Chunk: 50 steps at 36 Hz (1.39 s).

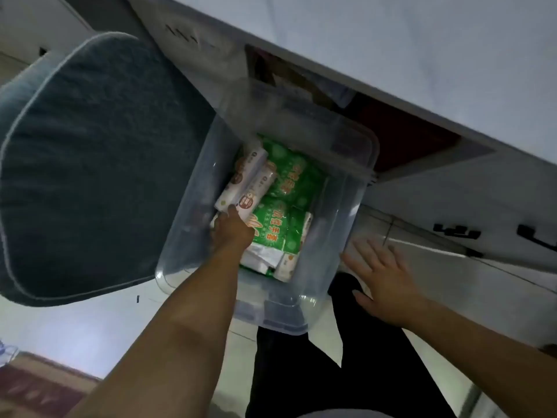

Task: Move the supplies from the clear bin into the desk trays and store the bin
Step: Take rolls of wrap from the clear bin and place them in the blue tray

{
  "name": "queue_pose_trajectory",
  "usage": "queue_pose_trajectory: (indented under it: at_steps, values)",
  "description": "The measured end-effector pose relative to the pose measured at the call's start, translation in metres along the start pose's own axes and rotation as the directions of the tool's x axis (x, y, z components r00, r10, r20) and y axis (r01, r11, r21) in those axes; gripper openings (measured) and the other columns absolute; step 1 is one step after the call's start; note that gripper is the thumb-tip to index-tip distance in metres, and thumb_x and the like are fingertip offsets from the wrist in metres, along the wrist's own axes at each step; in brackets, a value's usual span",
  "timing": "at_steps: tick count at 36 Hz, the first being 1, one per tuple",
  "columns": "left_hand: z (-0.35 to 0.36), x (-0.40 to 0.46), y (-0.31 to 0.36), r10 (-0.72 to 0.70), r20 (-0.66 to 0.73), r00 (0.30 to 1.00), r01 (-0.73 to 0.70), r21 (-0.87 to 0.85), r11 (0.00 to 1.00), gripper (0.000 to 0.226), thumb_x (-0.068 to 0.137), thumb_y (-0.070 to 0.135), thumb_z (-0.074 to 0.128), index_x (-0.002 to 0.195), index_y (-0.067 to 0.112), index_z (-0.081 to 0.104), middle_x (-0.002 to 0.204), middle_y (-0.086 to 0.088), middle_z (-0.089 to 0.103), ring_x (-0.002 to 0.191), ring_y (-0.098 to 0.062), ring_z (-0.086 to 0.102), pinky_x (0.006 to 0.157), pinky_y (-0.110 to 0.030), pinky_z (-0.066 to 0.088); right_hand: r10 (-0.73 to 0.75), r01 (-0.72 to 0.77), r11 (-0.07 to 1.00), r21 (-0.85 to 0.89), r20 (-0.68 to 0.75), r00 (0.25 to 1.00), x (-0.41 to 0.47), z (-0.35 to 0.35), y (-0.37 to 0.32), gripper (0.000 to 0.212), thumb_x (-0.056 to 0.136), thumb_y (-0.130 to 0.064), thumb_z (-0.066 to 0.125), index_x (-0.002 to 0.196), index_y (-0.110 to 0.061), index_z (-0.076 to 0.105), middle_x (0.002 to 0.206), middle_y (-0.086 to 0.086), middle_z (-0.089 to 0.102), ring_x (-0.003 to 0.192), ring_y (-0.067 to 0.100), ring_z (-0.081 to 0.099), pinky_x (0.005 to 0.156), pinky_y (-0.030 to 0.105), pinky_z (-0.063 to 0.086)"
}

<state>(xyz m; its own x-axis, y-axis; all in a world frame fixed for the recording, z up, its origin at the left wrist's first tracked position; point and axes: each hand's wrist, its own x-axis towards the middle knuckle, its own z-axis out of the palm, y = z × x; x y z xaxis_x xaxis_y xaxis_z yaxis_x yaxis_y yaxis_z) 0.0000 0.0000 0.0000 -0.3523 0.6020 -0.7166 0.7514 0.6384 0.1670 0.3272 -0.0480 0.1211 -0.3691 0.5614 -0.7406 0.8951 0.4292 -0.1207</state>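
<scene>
- Clear bin [337, 206] sits on the pale floor [75, 324], lid off, its far end tucked under the edge of a white surface [422, 55] overhead.
- Left hand [233, 229] reaches down into the bin w/ fingers closed on the near ends of two white rolls [247, 182]; rolls lie tilted along the bin's left wall, on top of the other supplies.
- Green packs [289, 188] w/ printed lettering cover the bin's bottom; smaller white packs [289, 263] lie at the near end and right side.
- Right hand [382, 276] hovers outside the bin, just beside its right wall, palm down, fingers spread wide, holding nothing.
- Dark teal chair cushion [90, 164] w/ pale piping fills the frame's left, touching or nearly touching the bin's left rim; cannot tell which.
- White drawer fronts w/ black handles [458, 230] at right, past the right hand.
- Person's dark trouser legs [346, 372] show below the bin.
</scene>
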Motion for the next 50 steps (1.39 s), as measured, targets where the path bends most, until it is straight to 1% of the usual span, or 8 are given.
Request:
queue_pose_trajectory:
  at_steps: [11,18,21,24,29,33,41,50]
  values:
    - [0.003,0.007,0.013,-0.023,0.028,0.999,0.025,-0.073,0.997,0.052,0.081,0.022,0.078,0.124,0.005,0.056,0.128,-0.021,0.060,0.118,-0.039,0.056,0.090,-0.042,0.051,0.049,-0.042,0.993,0.110,-0.058,0.997,0.000,0.005,-0.007,0.083,0.089,-0.057,0.044,0.156,-0.044,-0.003,0.168,0.004,-0.004,0.153,0.030,-0.003,0.118,0.053,-0.008]
    - [-0.019,-0.056,0.020,-0.033,0.187,0.982,0.124,-0.500,0.857,0.049,0.078,0.015,0.081,0.122,0.002,0.063,0.120,-0.017,0.068,0.104,-0.032,0.065,0.089,-0.039,0.054,0.076,-0.053,0.942,0.331,-0.056,0.996,-0.008,-0.037,-0.026,0.087,0.088,-0.061,0.051,0.156,-0.043,-0.001,0.168,0.000,-0.005,0.153,0.026,-0.002,0.120,0.055,0.004]
    - [-0.038,-0.102,0.031,0.037,0.163,0.986,0.078,-0.642,0.763,0.041,0.076,0.011,0.082,0.114,0.010,0.067,0.113,-0.011,0.072,0.092,-0.023,0.068,0.077,-0.034,0.057,0.054,-0.005,0.798,0.603,-0.063,0.997,-0.010,-0.064,-0.038,0.095,0.084,-0.056,0.067,0.157,-0.043,0.008,0.168,0.004,0.007,0.153,0.023,0.007,0.122,0.048,0.012]
    - [-0.057,-0.152,0.042,0.124,0.170,0.978,0.053,-0.769,0.637,0.036,0.077,0.007,0.081,0.109,0.017,0.069,0.106,-0.006,0.076,0.086,-0.015,0.073,0.063,-0.024,0.056,0.091,0.056,0.474,0.879,-0.112,0.990,-0.011,-0.091,-0.051,0.096,0.078,-0.041,0.082,0.156,-0.035,0.025,0.162,-0.003,0.024,0.148,0.016,0.022,0.119,0.036,0.023]
    - [-0.080,-0.224,0.059,0.223,0.098,0.970,-0.030,-0.861,0.508,0.044,0.077,0.009,0.081,0.118,0.023,0.070,0.102,0.001,0.077,0.093,-0.013,0.073,0.070,-0.022,0.056,0.142,0.166,0.027,0.986,-0.168,0.975,-0.017,-0.132,-0.062,0.087,0.074,-0.026,0.087,0.147,-0.041,0.042,0.135,-0.016,0.049,0.121,0.009,0.057,0.077,0.010,0.048]
    - [-0.082,-0.260,0.069,0.213,0.023,0.977,-0.085,-0.873,0.481,0.042,0.080,0.015,0.080,0.119,0.027,0.069,0.101,0.007,0.077,0.092,-0.006,0.072,0.069,-0.016,0.055,0.116,0.205,-0.097,0.974,-0.193,0.974,-0.023,-0.155,-0.063,0.083,0.074,-0.018,0.086,0.143,-0.041,0.047,0.125,-0.001,0.064,0.108,0.016,0.068,0.070,0.027,0.056]
    - [-0.082,-0.284,0.081,0.195,-0.070,0.978,-0.167,-0.825,0.541,0.050,0.077,0.026,0.081,0.125,0.033,0.066,0.102,0.008,0.075,0.094,-0.007,0.071,0.080,-0.030,0.060,0.185,0.274,-0.001,0.962,-0.269,0.945,-0.033,-0.163,-0.069,0.087,0.070,-0.011,0.086,0.143,-0.040,0.047,0.115,0.001,0.066,0.103,0.018,0.069,0.083,0.043,0.061]
    - [-0.073,-0.257,0.062,0.243,0.204,0.948,0.018,-0.798,0.602,0.045,0.083,0.028,0.075,0.125,0.036,0.062,0.116,0.003,0.070,0.105,-0.013,0.066,0.080,-0.027,0.052,0.231,0.177,0.276,0.945,-0.244,0.942,-0.029,-0.139,-0.057,0.089,0.068,-0.018,0.087,0.145,-0.036,0.046,0.110,-0.007,0.062,0.102,0.015,0.063,0.084,0.034,0.054]
